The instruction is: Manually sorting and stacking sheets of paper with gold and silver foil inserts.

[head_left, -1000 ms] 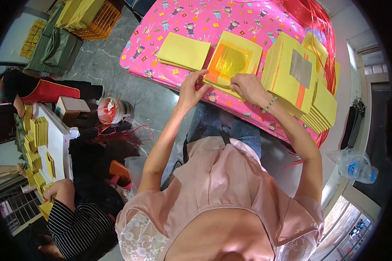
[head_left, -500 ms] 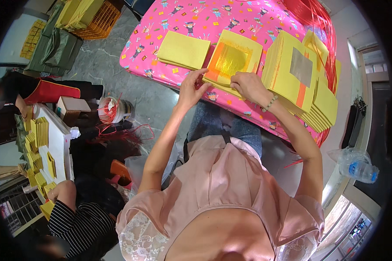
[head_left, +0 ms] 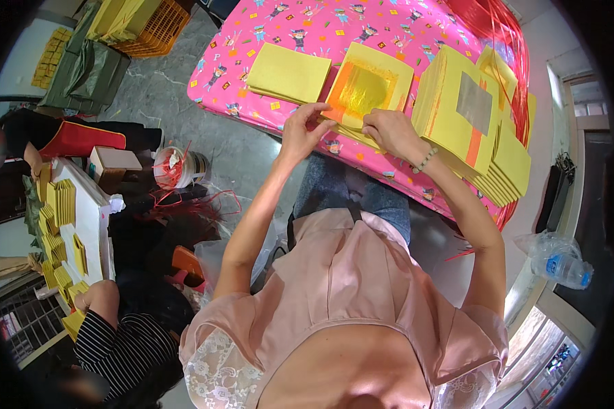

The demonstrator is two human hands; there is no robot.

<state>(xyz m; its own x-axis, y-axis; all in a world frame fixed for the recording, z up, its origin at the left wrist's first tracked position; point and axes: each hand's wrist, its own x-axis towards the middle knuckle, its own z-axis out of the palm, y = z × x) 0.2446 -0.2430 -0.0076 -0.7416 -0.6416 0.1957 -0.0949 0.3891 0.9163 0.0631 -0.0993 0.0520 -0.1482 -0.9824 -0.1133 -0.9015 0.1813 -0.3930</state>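
A stack of yellow joss paper (head_left: 370,88) lies before me, its top sheet bearing a shiny gold square with an orange border. My left hand (head_left: 304,133) pinches its near left corner, thumb and bent fingers closed around the edge. Further right along the same near edge, my right hand (head_left: 394,132) has its fingers curled down onto the paper; their tips are partly hidden. A plain yellow paper stack (head_left: 289,73) rests just left of it. To the right stands a taller yellow stack (head_left: 451,109) with a silver square and an orange stripe on top.
A pink patterned cloth (head_left: 252,37) covers the table. Red plastic strands (head_left: 518,88) hang at its right side. On the floor to the left stands a bucket (head_left: 187,169) with red strands. Two people work at a white table (head_left: 89,218) with yellow bundles, at far left.
My left thumb has moved right, onto the near edge of the joss paper. My right hand stays at that edge, shifted only slightly.
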